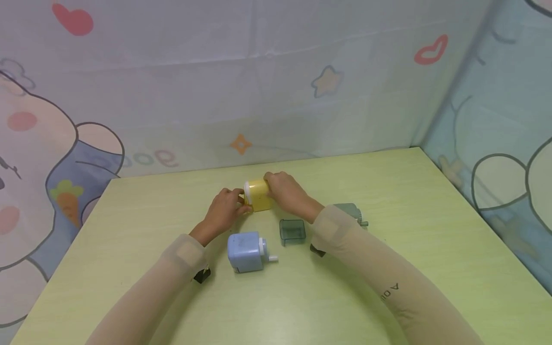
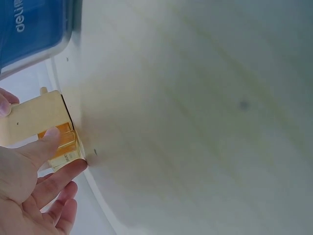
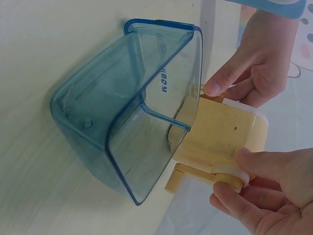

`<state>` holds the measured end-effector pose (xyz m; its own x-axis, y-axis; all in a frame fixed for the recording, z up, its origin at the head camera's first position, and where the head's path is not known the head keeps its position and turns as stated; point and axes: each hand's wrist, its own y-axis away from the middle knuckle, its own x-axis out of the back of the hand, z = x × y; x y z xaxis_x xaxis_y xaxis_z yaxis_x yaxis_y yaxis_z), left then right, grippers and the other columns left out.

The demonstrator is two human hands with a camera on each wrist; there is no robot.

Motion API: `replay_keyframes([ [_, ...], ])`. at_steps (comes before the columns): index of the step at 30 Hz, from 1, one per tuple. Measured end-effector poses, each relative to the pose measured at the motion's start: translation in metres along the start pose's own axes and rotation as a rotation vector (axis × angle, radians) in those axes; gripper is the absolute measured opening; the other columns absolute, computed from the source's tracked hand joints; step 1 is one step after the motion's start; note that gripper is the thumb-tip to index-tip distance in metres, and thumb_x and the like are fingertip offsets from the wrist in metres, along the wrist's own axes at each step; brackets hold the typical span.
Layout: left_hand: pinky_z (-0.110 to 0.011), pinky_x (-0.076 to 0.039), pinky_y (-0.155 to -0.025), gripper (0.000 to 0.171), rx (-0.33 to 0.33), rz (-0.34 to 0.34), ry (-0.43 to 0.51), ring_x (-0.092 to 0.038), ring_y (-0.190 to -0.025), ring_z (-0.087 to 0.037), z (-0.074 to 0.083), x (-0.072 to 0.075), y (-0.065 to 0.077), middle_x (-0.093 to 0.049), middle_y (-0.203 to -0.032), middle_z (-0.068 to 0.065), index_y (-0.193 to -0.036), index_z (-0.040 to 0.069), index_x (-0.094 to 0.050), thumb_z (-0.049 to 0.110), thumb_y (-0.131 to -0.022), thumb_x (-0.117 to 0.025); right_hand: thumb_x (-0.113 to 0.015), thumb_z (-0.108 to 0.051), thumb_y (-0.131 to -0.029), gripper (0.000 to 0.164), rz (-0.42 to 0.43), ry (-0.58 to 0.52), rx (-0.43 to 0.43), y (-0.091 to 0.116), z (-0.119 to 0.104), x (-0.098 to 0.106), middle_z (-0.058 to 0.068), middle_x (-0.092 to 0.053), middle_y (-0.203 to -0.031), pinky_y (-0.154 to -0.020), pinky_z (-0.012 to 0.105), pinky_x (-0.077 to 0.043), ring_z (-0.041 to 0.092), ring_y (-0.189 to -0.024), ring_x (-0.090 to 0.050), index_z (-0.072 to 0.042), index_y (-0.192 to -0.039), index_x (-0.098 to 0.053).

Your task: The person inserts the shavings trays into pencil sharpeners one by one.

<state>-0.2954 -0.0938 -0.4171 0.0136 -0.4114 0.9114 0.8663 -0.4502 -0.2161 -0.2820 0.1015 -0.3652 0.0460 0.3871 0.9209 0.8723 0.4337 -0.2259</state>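
Note:
A yellow crank pencil sharpener point(image 1: 260, 197) is held between both hands near the back of the table. My left hand point(image 1: 222, 211) is at its white-rimmed end. In the left wrist view, the thumb lies on the amber see-through drawer point(image 2: 67, 142) and the index fingertip reaches its lower edge, pinching it. On the opposite end my right hand point(image 1: 288, 191) grips the sharpener around the crank base, as the right wrist view shows. The yellow crank point(image 3: 193, 172) sticks out beside the right fingers.
A blue crank sharpener point(image 1: 246, 251) lies nearer the front, between the forearms. Right of it is a see-through blue-green drawer point(image 1: 292, 231), large in the right wrist view. A grey-green sharpener point(image 1: 348, 209) is partly hidden by the right sleeve. A printed cloth point(image 1: 276, 96) hangs behind the table.

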Motion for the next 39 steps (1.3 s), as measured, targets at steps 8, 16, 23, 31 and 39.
replay_keyframes([
  [8,-0.036,-0.042,-0.079,0.048,0.012,-0.009,0.017,-0.047,-0.09,-0.022,0.0012,-0.0006,-0.0017,-0.066,-0.094,-0.005,-0.113,-0.001,-0.055,0.029,-0.079,-0.07,-0.066,-0.007,-0.082,0.024,0.005,-0.007,-0.009,0.0014,0.0001,0.0001,0.009,-0.059,-0.085,-0.065,0.028,-0.046,0.016,-0.075,-0.054,0.003,-0.101,-0.055],
  [16,-0.035,-0.041,-0.079,0.047,0.019,-0.014,0.051,-0.046,-0.088,-0.02,0.0013,-0.0029,-0.0031,-0.066,-0.093,-0.005,-0.112,-0.001,-0.056,0.028,-0.078,-0.071,-0.066,-0.008,-0.083,0.023,-0.001,-0.001,0.002,0.0016,0.0012,-0.0008,0.008,-0.059,-0.084,-0.064,0.027,-0.045,0.015,-0.073,-0.053,0.003,-0.1,-0.055],
  [23,-0.035,-0.041,-0.079,0.044,0.016,-0.013,0.07,-0.046,-0.087,-0.02,0.0024,-0.003,-0.0038,-0.066,-0.092,-0.004,-0.11,-0.001,-0.057,0.026,-0.078,-0.072,-0.065,-0.008,-0.084,0.023,0.002,0.003,0.012,0.0028,0.0003,0.0005,0.008,-0.059,-0.085,-0.064,0.028,-0.045,0.016,-0.075,-0.053,0.003,-0.101,-0.055],
  [31,-0.036,-0.041,-0.079,0.042,0.006,-0.007,0.088,-0.047,-0.088,-0.021,0.0031,-0.0018,-0.0045,-0.066,-0.091,-0.006,-0.107,-0.002,-0.058,0.024,-0.077,-0.072,-0.065,-0.008,-0.084,0.023,-0.002,0.006,0.016,0.0035,-0.0005,0.0022,0.008,-0.058,-0.084,-0.064,0.028,-0.045,0.016,-0.074,-0.053,0.003,-0.1,-0.055],
  [39,-0.037,-0.041,-0.081,0.04,-0.015,-0.004,0.096,-0.048,-0.088,-0.022,0.0019,-0.0026,-0.0067,-0.067,-0.09,-0.006,-0.104,-0.002,-0.059,0.023,-0.076,-0.073,-0.065,-0.007,-0.084,0.02,0.009,0.013,0.034,0.0032,0.0004,0.002,0.007,-0.058,-0.081,-0.062,0.027,-0.045,0.016,-0.072,-0.053,0.003,-0.098,-0.055],
])
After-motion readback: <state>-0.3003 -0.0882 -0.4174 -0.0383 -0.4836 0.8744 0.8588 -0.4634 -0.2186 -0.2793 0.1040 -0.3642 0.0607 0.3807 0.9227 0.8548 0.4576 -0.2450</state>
